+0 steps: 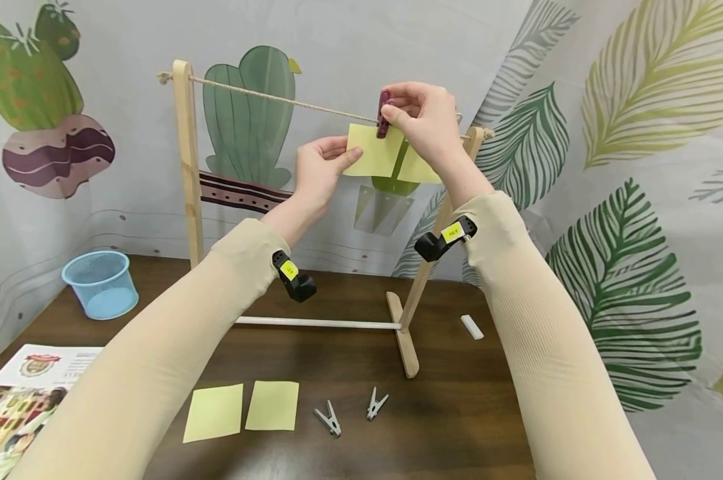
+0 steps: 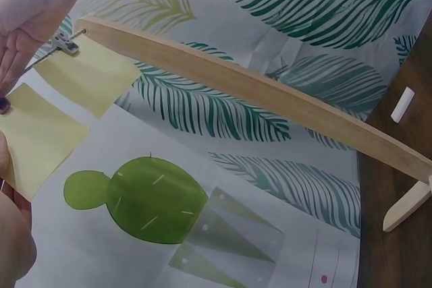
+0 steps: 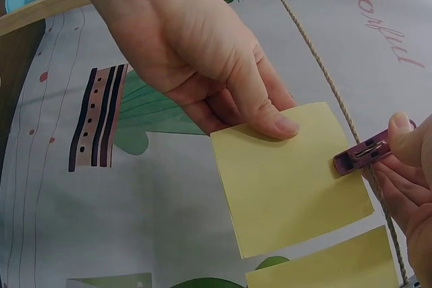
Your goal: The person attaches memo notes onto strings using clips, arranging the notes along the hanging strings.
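Note:
My left hand (image 1: 318,168) pinches the left side of a yellow paper note (image 1: 364,159) between thumb and fingers. At the note's top edge, my right hand (image 1: 428,121) grips a dark purple clothespin (image 1: 383,115). In the right wrist view the clothespin's tip (image 3: 345,162) overlaps the note's edge, right by the rope (image 3: 317,55). A second yellow note (image 1: 420,168) hangs just to the right, partly behind my right hand in the head view. The left wrist view shows a grey clothespin (image 2: 65,44) fastening that one to the rope.
Wooden posts (image 1: 187,160) hold the rope's ends, with a white bar (image 1: 319,323) low between them. On the table lie two yellow notes (image 1: 272,405), two grey clothespins (image 1: 328,420), a small white block (image 1: 472,327) and printed papers (image 1: 43,365). A blue mesh basket (image 1: 102,287) stands back left.

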Available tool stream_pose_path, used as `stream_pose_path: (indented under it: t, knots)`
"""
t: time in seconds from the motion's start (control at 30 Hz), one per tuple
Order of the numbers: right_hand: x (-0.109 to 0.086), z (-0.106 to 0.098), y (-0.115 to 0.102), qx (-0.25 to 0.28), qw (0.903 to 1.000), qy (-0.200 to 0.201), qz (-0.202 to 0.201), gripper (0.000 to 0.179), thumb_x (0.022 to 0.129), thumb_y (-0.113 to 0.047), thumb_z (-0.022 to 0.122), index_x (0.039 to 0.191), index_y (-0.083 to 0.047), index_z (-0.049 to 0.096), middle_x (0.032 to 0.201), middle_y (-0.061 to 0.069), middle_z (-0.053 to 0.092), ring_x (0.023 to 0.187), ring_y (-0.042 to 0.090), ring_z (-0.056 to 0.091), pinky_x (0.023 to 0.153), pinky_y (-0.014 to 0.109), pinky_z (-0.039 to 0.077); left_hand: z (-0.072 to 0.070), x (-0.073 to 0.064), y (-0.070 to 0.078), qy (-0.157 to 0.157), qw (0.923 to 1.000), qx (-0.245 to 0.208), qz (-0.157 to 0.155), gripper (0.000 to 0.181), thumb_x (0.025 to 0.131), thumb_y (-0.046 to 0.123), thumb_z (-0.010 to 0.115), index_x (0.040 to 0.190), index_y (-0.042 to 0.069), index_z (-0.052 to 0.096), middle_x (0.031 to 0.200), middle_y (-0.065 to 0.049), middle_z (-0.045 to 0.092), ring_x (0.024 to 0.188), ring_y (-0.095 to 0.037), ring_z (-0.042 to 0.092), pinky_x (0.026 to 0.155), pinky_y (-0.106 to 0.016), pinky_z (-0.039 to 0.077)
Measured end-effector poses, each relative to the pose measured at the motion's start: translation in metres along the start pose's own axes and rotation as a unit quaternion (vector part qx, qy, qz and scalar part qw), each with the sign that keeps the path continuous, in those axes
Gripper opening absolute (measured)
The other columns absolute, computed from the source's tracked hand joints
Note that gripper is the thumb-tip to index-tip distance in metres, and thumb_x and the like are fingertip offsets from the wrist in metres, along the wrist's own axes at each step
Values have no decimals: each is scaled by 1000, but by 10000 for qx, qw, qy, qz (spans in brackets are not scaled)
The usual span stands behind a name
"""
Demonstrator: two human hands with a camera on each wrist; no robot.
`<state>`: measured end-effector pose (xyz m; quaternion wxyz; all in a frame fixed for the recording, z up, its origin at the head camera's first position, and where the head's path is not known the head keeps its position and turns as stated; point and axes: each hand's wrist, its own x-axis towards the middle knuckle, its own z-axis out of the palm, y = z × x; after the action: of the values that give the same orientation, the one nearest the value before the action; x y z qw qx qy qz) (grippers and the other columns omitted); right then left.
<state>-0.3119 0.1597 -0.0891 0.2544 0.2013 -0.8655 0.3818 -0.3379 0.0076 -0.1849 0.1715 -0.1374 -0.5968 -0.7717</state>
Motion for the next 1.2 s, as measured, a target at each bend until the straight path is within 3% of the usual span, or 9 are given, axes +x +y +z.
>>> stream_pose_path:
  t: [0.43,0.77,1.0,1.2]
  knots:
    - [-2,0,3,324,9992,-235,58,37,95,-17,64,131,-9,62,123,14,66,108,17,65,94,24,49,-2,-2,-6,38,9999,-126,-79,33,84,11,77,113,-3,70,111,-16,72,96,-13,68,87,-24,53]
    - [-1,0,2,322,9994,-55,-121,39,95,-15,64,133,-6,60,128,14,65,113,19,64,98,24,48,-3,-1,-10,-70,9999,-57,-51,34,83,12,79,112,-3,70,107,-13,74,94,-12,67,86,-24,52]
    - [1,5,3,1037,9944,65,-211,45,93,-6,65,136,-1,54,134,16,60,122,20,60,101,23,47,-10,-4,-12,-1,10000,-24,19,33,83,9,78,111,-5,70,107,-15,74,90,-11,67,85,-24,52]
    - [-9,9,1,1557,9850,620,-417,44,95,-3,61,138,1,50,135,18,57,125,18,57,104,17,42,-16,-9,-15,-111,9998,180,70,33,84,11,77,113,-3,70,109,-15,73,92,-9,67,89,-24,52]
